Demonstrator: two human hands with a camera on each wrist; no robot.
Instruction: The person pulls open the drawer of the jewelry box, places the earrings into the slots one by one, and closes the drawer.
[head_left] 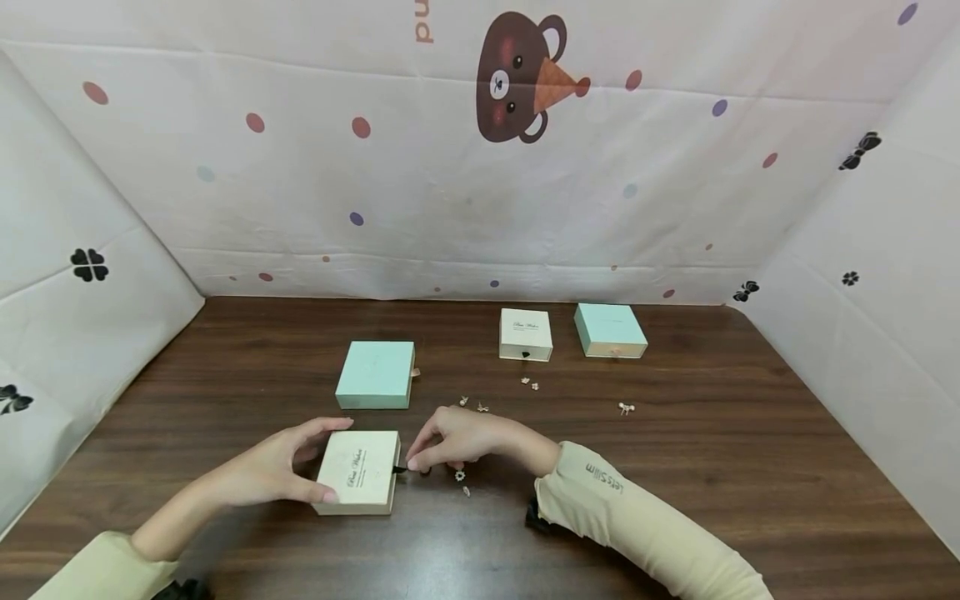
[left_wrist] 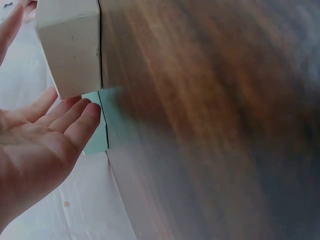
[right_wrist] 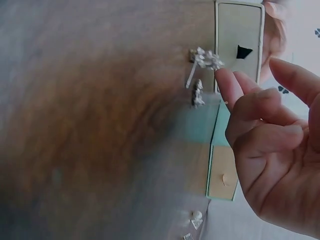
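Note:
A cream box [head_left: 358, 471] with black lettering lies on the table. My left hand [head_left: 288, 462] holds it from the left, thumb on the near corner and fingers along the far side; its palm [left_wrist: 42, 135] shows in the left wrist view. A short black ribbon tab [right_wrist: 244, 52] sticks out of the box's right end. My right hand [head_left: 461, 437] reaches to this tab; in the right wrist view thumb and forefinger stand apart on either side of it. Beside that hand lie a flower-shaped earring [head_left: 460, 476] and another small earring [head_left: 467, 492].
A mint box [head_left: 375, 373] stands just behind the cream one. Farther back are a small cream box [head_left: 525, 333] and a second mint box [head_left: 611, 329]. More small earrings lie in front of them, including a pair [head_left: 529, 383] and a bow-like one [head_left: 626, 408]. Cloth walls enclose the table.

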